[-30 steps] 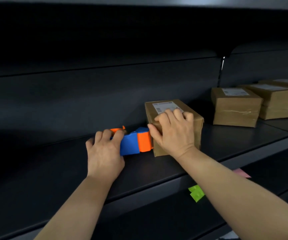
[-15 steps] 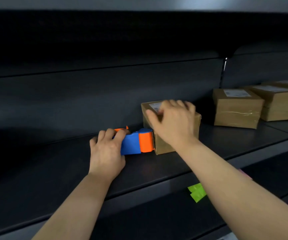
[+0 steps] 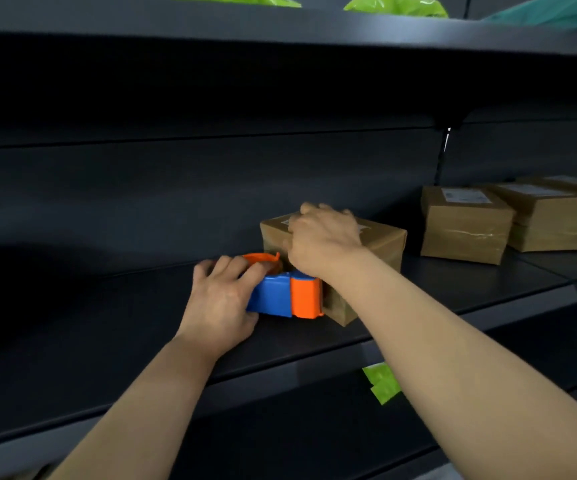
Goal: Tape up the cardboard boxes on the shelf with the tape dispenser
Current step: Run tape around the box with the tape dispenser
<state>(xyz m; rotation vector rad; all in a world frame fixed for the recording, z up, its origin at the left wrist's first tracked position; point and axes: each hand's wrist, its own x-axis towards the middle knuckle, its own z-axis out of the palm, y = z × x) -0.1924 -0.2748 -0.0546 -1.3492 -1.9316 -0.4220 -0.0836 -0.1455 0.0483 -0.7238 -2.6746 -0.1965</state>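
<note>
A small brown cardboard box point(image 3: 380, 242) with a white label stands on the dark shelf point(image 3: 141, 327). My right hand point(image 3: 321, 237) lies over its top and near left corner, fingers curled over the far edge. A blue and orange tape dispenser point(image 3: 288, 297) lies on the shelf, its orange end pressed against the box's left side. My left hand point(image 3: 221, 296) grips the dispenser's blue body from the left, fingers over its top. Much of the box's top is hidden by my right hand.
Three more brown boxes point(image 3: 467, 225) sit further right on the shelf, the nearest taped around its side. Green sticky notes point(image 3: 382, 382) hang on the shelf's front edge. Green and teal bags point(image 3: 397, 3) lie on the shelf above. The shelf's left half is bare.
My right hand has slid from the box's front face up onto its top. The box has turned a little, and the dispenser stays against its left side in my left hand.
</note>
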